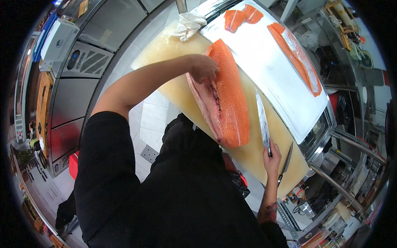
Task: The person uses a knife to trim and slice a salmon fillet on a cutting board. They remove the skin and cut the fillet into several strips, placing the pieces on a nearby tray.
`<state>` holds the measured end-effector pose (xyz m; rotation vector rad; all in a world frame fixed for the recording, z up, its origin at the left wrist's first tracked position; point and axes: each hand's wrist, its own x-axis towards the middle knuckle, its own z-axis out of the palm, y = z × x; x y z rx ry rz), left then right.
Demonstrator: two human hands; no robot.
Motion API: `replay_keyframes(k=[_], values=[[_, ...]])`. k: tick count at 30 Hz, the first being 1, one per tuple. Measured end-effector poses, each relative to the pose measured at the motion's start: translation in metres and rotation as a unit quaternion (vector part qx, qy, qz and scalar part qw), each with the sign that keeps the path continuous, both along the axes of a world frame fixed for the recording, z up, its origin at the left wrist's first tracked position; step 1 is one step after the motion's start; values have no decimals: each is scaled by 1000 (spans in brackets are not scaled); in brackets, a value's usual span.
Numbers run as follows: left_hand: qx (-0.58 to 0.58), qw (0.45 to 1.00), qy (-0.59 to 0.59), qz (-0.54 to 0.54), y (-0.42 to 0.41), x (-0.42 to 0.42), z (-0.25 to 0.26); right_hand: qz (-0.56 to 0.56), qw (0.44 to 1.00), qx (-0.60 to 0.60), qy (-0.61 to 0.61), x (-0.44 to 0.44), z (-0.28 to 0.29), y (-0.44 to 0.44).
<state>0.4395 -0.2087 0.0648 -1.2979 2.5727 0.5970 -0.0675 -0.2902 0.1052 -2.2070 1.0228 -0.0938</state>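
Note:
A large salmon fillet lies flesh side up on a yellowed cutting board, its pale belly part and a dark red line towards my body. On its upper part rests my left hand, fingers curled down at the dark line; whether they pinch anything is hidden. To the fillet's right, my right hand grips the dark handle of a long-bladed knife. The blade points away from me, over the board and apart from the fish.
A second knife lies right of my right hand. Beyond is a white tray with two salmon pieces and a long salmon strip. A crumpled white cloth sits at the board's far end. Steel refrigerator cabinets stand left.

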Motion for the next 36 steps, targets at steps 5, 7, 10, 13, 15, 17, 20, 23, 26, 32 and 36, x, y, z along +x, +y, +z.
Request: replay_keyframes(k=[5, 7, 10, 13, 15, 17, 20, 23, 26, 32, 36], values=[[-141, 981, 95, 98, 68, -6, -27, 4, 996, 21, -81, 111, -21, 19], [-195, 960, 119, 163, 95, -9, -26, 28, 995, 33, -92, 153, -25, 25], [-246, 926, 150, 243, 119, -17, -42, 58, 995, 44, -66, 199, -27, 32], [-255, 901, 198, 291, 121, -25, -48, 105, 994, -8, -43, 224, -34, 38], [-257, 891, 225, 300, 118, -26, -48, 115, 993, -10, -13, 234, -33, 42], [-249, 886, 236, 311, 115, -26, -44, 125, 992, -26, -18, 233, -42, 43], [-231, 882, 226, 342, 114, -24, -39, 139, 989, -45, 17, 236, -43, 50], [-234, 871, 194, 387, 108, -12, -41, 140, 988, -44, 42, 236, -43, 56], [-219, 876, 133, 409, 102, 7, -43, 136, 990, -47, 4, 245, -44, 59], [-223, 911, 124, 324, 90, 26, -29, 136, 990, -38, -16, 251, -49, 57], [-201, 921, 108, 316, 89, 24, -18, 144, 989, -16, 10, 211, -46, 54]])
